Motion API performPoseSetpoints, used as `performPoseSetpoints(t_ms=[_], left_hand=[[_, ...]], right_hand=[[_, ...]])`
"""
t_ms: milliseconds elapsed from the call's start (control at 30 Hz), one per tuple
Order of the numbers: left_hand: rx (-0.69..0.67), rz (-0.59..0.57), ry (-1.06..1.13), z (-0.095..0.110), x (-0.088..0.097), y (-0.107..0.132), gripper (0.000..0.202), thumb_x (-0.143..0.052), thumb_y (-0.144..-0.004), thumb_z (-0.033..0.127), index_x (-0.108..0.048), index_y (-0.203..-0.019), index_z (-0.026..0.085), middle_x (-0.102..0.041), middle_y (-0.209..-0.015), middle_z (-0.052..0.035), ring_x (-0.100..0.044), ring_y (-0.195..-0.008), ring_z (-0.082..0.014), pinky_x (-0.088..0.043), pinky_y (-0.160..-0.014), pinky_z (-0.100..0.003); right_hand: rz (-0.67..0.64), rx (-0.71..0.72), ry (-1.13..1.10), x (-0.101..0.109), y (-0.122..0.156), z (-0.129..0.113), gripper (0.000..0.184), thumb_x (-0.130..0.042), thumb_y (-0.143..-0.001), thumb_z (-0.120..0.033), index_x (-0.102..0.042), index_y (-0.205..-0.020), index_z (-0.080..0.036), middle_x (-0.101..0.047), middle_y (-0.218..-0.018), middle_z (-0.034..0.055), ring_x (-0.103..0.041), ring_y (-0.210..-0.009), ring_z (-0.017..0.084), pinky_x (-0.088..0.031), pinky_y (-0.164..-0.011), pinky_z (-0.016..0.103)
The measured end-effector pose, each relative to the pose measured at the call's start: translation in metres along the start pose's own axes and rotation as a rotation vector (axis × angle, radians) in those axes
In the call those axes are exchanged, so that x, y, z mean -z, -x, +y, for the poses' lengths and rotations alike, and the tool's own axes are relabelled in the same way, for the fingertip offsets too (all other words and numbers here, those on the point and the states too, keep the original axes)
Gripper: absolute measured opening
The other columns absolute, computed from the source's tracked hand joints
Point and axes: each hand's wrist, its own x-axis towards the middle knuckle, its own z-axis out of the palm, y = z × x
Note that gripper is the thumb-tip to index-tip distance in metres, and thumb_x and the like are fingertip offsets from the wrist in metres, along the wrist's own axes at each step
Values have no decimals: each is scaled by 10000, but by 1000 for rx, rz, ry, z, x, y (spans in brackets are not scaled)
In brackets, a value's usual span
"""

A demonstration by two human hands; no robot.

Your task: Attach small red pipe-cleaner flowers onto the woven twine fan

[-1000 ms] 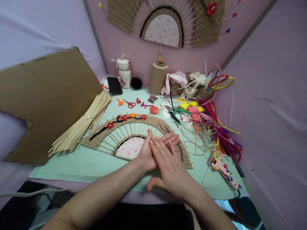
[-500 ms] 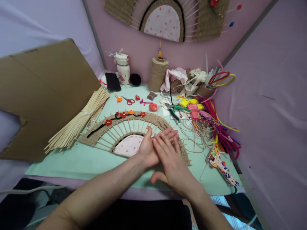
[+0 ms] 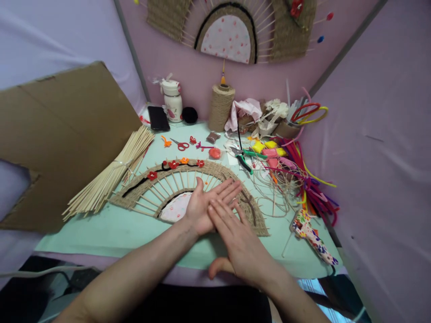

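My left hand [image 3: 205, 206] is palm up with its fingers stretched out and its thumb raised. Across its palm lies my right hand [image 3: 235, 242], palm down, fingers extended and thumb apart. Neither hand holds anything. Beneath them rests a woven twine fan [image 3: 215, 169] with thin stick ribs, partly covered by both hands. Red and orange flowers [image 3: 173, 164] and a black stem decorate its upper left edge. A half-round white patch with pink dots [image 3: 175, 207] fills its inner part, its right side hidden behind my left hand.
Left are a bundle of sticks [image 3: 111, 172] and a cardboard sheet [image 3: 67, 143]. Behind stand a bottle [image 3: 173, 103] and a twine spool [image 3: 220, 107]. Red scissors [image 3: 182, 146], green-handled pliers [image 3: 244, 162], pipe cleaners [image 3: 311, 188] and a patterned glue gun [image 3: 313, 237] lie around. A larger fan [image 3: 229, 38] hangs behind.
My right hand has slid back slightly across my left palm, uncovering more of the left fingers. Both hands sit slightly farther left, and the view has tilted up a little.
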Motion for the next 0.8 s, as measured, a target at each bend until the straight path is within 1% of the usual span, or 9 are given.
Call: performPoseSetpoints(t_ms=[100, 167, 300, 433, 500, 567, 633, 700, 800], left_hand=[[48, -11, 43, -2, 0, 0, 906, -255, -877, 724, -324, -1469, 42, -495, -1425, -237, -462, -1345, -289, -269, -1142, -405], [82, -30, 39, -3, 1, -2, 897, -290, -875, 719, -320, -1473, 51, -492, -1429, -233, -455, -1350, -295, -253, -1150, -415], [-35, -32, 20, 1, 2, -3, 890, -257, -895, 698, -322, -1464, 16, -541, -1384, -225, -459, -1349, -266, -254, -1157, -375], [-22, -172, -85, 2, 6, 0, 846, -275, -885, 701, -459, -1398, 54, -575, -1344, -229, -455, -1354, -291, -253, -1162, -446], [-64, -240, -168, 7, 15, -2, 792, -326, -868, 705, -611, -1264, 81, -582, -1344, -216, -459, -1352, -300, -273, -1157, -416], [-112, -301, -241, 18, 26, -7, 750, -318, -880, 690, -652, -1226, 114, -541, -1407, -174, -418, -1385, -277, -260, -1165, -394], [-189, -350, -259, 28, 35, -13, 764, -301, -887, 684, -648, -1233, 98, -548, -1397, -177, -415, -1388, -268, -231, -1177, -388], [-221, -393, -245, 32, 39, -18, 775, -301, -892, 669, -619, -1273, 73, -555, -1373, -218, -404, -1392, -293, -220, -1180, -428], [-166, -434, -226, 28, 41, -22, 735, -361, -870, 670, -537, -1380, 170, -573, -1357, -206, -425, -1373, -333, -261, -1154, -510]], right_hand=[[25, -100, 33, 0, -2, 4, 1023, -483, -819, -722, -173, -1533, -59, -254, -1573, 196, -166, -1488, 290, -150, -1194, 543], [19, -75, 23, 1, -5, 5, 1045, -497, -806, -729, -164, -1535, -57, -239, -1578, 192, -155, -1490, 289, -143, -1201, 530], [24, 13, 22, 4, -11, 8, 1005, -515, -828, -686, -134, -1546, -93, -239, -1584, 160, -186, -1484, 270, -203, -1197, 496], [162, -47, 134, -8, -21, 12, 941, -530, -861, -592, -128, -1546, -86, -290, -1556, 166, -281, -1448, 317, -316, -1141, 541], [242, 51, 212, -25, -27, 17, 851, -503, -902, -490, -105, -1551, -110, -348, -1528, 145, -375, -1405, 300, -423, -1078, 479], [347, 180, 315, -42, -34, 26, 697, -440, -949, -316, -121, -1555, -187, -469, -1457, 78, -526, -1298, 220, -506, -991, 347], [429, 258, 390, -54, -40, 40, 663, -413, -953, -242, -132, -1553, -221, -551, -1382, 44, -616, -1192, 177, -533, -932, 283], [485, 250, 447, -56, -46, 51, 697, -420, -945, -243, -86, -1554, -195, -562, -1366, 60, -635, -1164, 195, -551, -898, 296], [526, 227, 460, -52, -55, 53, 741, -432, -938, -268, -24, -1550, -179, -540, -1388, 82, -626, -1178, 233, -552, -899, 339]])
